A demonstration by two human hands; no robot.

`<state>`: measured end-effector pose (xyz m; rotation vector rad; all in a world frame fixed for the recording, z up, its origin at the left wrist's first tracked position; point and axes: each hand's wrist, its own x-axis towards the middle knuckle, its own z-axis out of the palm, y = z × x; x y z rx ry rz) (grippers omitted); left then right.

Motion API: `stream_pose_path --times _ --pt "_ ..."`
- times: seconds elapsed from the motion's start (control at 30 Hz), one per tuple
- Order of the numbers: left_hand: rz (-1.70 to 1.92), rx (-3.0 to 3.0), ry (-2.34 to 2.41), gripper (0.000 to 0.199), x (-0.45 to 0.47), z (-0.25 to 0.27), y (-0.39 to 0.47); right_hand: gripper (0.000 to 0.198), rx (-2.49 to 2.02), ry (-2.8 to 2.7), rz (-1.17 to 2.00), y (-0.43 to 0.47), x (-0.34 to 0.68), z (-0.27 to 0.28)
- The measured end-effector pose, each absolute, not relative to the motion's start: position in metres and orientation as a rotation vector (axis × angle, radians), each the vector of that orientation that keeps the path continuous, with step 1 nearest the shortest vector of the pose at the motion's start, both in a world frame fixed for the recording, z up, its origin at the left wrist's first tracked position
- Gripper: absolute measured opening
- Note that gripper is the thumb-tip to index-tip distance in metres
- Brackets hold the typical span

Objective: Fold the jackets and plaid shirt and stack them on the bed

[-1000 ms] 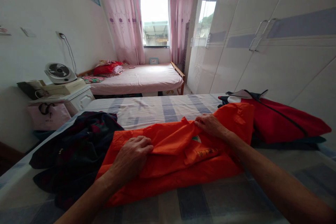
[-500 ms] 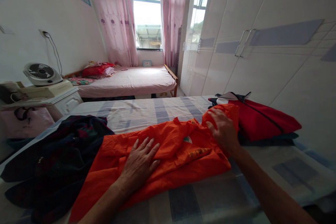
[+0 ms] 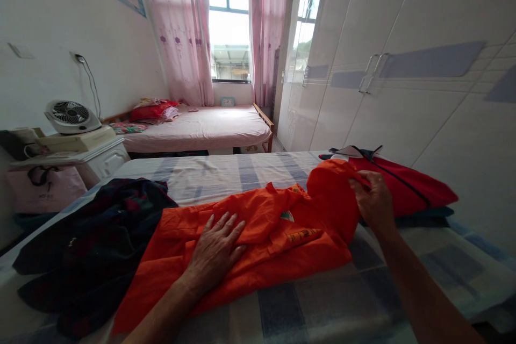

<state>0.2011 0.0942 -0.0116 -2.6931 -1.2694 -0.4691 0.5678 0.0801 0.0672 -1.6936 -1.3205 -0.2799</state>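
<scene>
Can see an orange garment (image 3: 258,207) on the checked bedsheet (image 3: 282,309), between a dark garment (image 3: 116,231) on the left, touching its edge, and a red garment (image 3: 419,183) on the right. Looks bright, thin and crinkled, partly folded over itself, with a fairly straight edge toward the left and a rounded, puffed-up part toward the right. Bears a small white-and-green mark (image 3: 287,216) near the middle and, just below, dark lettering (image 3: 304,236), too small to read. Lies under the left hand (image 3: 215,247), palm down, with fingers spread. Is pinched at the rounded part's right edge by the right hand (image 3: 375,199), between thumb and bent fingers; cannot tell how many fingers grip. Cannot see the cloth beneath the left palm, nor all the folds underneath. Can barely make out the dark garment's shape in shadow. Can follow both forearms (image 3: 171,298) only to the bottom edge.
</scene>
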Motion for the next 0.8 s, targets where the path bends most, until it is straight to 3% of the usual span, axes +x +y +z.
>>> stream_pose_path --times 0.1,0.2,0.3,0.37,0.57,0.67,0.8 --pt "-0.471 -2.702 -1.27 0.047 0.201 -0.012 0.095 0.015 -1.435 -1.533 -0.277 0.054 0.518 0.072" --pt "-0.46 -2.717 -1.277 0.047 0.199 -0.01 0.096 0.011 -1.369 -1.995 0.004 0.034 0.472 0.053" --pt "-0.491 -2.75 -1.311 0.043 0.201 0.001 0.092 0.02 -1.429 -2.325 0.386 0.027 0.448 0.024" --pt "-0.557 -2.762 -1.326 0.043 0.208 0.011 0.086 0.028 -1.507 -2.362 0.475 0.026 0.443 0.011" --pt "-0.483 -2.932 -1.132 0.05 0.249 0.022 0.074 0.041 -1.406 -2.411 0.38 0.012 0.436 0.022" --pt "-0.366 -2.96 -1.241 0.047 0.26 0.011 0.077 0.028 -1.27 -2.344 0.312 0.001 0.448 0.038" --pt "-0.393 -2.955 -1.284 0.047 0.26 0.001 0.079 0.024 -1.401 -1.969 -0.087 0.003 0.483 0.048"
